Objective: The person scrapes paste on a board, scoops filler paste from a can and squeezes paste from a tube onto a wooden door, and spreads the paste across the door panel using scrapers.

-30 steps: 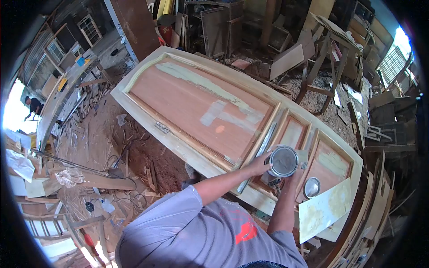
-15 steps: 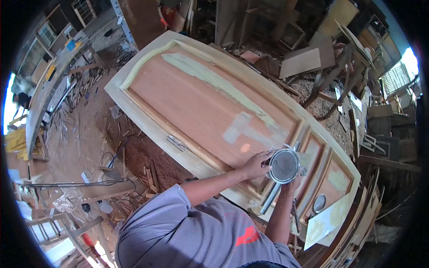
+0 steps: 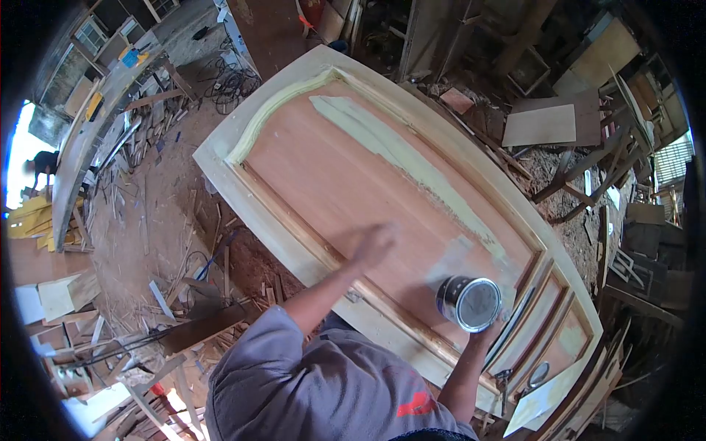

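I best keep the round, dark, silver-rimmed metal can (image 3: 474,303) level above the pink-panelled wooden door (image 3: 331,176), right hand (image 3: 491,331) holding it, my blurred left hand's (image 3: 375,244) finger spread unclear.

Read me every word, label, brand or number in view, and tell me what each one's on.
No text can be read.
Can in the right hand: any lettering on its side is too small and blurred.
Shirt: a red mark, no legible letters.
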Available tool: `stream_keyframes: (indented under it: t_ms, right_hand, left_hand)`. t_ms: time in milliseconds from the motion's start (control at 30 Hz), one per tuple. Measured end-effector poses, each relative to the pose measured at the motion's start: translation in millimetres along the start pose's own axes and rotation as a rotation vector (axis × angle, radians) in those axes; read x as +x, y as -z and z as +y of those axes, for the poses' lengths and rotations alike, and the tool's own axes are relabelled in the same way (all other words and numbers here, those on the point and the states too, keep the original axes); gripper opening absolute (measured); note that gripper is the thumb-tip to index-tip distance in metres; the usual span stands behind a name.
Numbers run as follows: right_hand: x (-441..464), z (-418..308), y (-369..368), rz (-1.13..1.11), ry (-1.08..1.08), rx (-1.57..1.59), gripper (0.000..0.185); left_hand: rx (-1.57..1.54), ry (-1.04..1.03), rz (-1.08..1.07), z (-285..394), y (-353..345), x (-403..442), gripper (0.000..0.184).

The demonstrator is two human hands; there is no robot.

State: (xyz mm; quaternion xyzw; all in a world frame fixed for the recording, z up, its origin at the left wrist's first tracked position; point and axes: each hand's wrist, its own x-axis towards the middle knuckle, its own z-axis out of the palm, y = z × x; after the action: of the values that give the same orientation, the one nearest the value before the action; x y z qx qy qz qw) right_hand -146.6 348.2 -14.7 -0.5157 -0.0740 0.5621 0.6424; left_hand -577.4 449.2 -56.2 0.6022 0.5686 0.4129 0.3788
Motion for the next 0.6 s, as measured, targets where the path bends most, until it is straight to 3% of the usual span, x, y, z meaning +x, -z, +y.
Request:
stream_keyframes:
  t_ms: [67,100,167,300,500,600]
  right_hand:
    - [-4,0,-2,-0.001,0.009,0.003,0.052]
    - [-2,1,0,-0.028,0.024,-0.023,0.051]
    - [2,4,7,-0.049,0.044,-0.055,0.050]
    - [8,8,22,0.028,0.123,-0.137,0.048]
    - [17,13,36,0.085,0.179,-0.252,0.046]
    - [11,13,45,0.158,0.146,-0.247,0.044]
  left_hand:
    - [0.337,0.019,0.272,-29,80,32,0.049]
    - [0.371,0.059,0.363,-42,116,49,0.055]
    - [0.723,0.034,0.477,-81,182,78,0.067]
    - [1.031,0.279,0.359,-116,272,124,0.094]
    - [1.213,0.372,0.274,-116,260,153,0.099]
    - [1.152,0.177,0.022,-105,218,150,0.101]
